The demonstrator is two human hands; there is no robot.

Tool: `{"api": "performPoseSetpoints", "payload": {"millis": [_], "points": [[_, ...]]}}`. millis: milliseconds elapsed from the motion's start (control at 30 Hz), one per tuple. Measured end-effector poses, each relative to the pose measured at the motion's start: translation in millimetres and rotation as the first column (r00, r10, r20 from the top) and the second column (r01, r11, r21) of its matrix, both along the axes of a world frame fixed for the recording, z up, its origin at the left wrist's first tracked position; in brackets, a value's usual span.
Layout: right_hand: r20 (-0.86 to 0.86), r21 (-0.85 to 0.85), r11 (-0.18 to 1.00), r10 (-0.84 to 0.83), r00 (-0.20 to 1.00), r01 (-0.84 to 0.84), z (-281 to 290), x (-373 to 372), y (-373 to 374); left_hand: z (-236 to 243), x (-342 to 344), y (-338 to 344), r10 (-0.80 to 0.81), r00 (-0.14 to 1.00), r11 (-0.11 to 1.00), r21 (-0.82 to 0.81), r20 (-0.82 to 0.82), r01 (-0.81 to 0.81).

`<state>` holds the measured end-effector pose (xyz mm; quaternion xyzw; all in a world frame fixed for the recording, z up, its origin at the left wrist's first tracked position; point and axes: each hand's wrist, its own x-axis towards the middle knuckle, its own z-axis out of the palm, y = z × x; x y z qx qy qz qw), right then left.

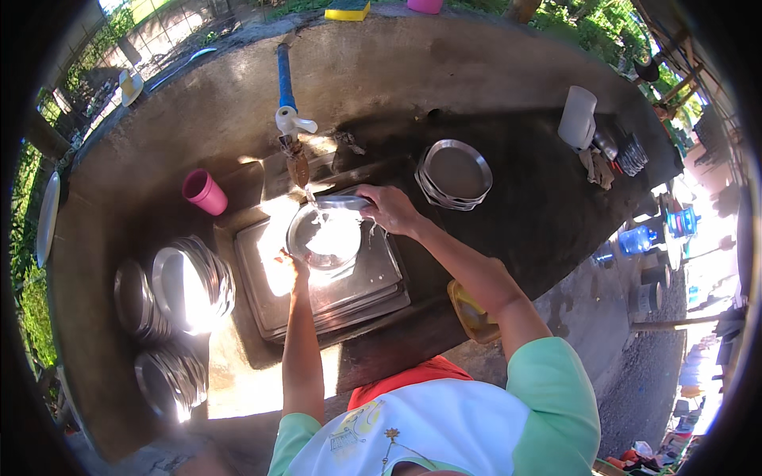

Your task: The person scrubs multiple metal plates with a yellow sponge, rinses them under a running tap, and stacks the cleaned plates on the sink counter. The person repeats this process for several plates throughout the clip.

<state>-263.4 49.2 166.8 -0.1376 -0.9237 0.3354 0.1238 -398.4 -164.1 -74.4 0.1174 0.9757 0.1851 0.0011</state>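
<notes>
Between my two hands a round metal pan point(300, 232) is held under the running tap point(295, 122), and water falls into it. My right hand point(389, 209) grips the pan's far right rim. Down at its near left edge, my left hand point(295, 268) has its fingers closed on the rim, partly lost in glare. Below the pan lies a stack of rectangular metal trays point(349, 305) in the sink recess. Sunlight washes out much of the pan's inside.
Stacked round pans point(190, 285) stand on edge at the left, below a pink cup point(205, 192). More round pans point(456, 173) lie stacked to the right. A yellow container point(473, 311) sits by my right forearm; a white jug point(578, 117) stands far right. A sponge point(347, 10) rests on the wall.
</notes>
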Motion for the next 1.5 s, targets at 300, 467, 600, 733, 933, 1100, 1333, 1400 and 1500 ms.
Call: {"api": "performPoseSetpoints", "payload": {"millis": [300, 467, 600, 733, 933, 1100, 1333, 1400, 1500], "points": [[-0.224, 0.577, 0.7, -0.359, 0.906, 0.42, -54, 107, 93, -99, -23, -16, -0.012, 0.996, 0.942, 0.334, 0.086, -0.018], [-0.198, 0.595, 0.645, -0.461, 0.865, 0.48, -99, 118, 152, -116, -32, -15, -0.039, 0.955, 0.806, 0.575, 0.294, -0.143], [0.116, 0.592, 0.712, -0.539, 0.835, 0.378, -98, 115, 151, -92, -20, -22, -0.119, 0.812, 0.635, 0.672, 0.572, -0.38], [-0.031, 0.634, 0.732, -0.298, 0.954, 0.249, -99, 96, 95, -39, 12, -30, -0.385, 0.6, 0.485, 0.707, 0.701, -0.515], [0.165, 0.571, 0.82, -0.072, 0.984, -0.036, -137, -7, -20, 36, 63, -4, -0.457, 0.6, 0.106, 0.71, 0.656, -0.696], [0.194, 0.354, 0.915, 0.131, 0.972, -0.194, -143, -72, -74, 54, 49, 1, -0.529, 0.705, 0.165, 0.872, 0.473, -0.461], [0.111, 0.768, 0.638, -0.055, 0.992, -0.05, -69, -106, -35, -20, 44, -45, -0.821, 0.571, -0.425, 0.652, 0.015, -0.628], [0.293, 0.558, 0.803, 0.047, 0.955, -0.211, -42, -128, -22, -39, 52, -22, -0.559, 0.785, 0.239, 0.958, 0.268, -0.157], [0.145, 0.495, 0.813, 0.27, 0.952, -0.306, -23, -117, -22, -36, 38, 7, -0.861, 0.508, -0.248, 0.845, 0.032, -0.474]]}}
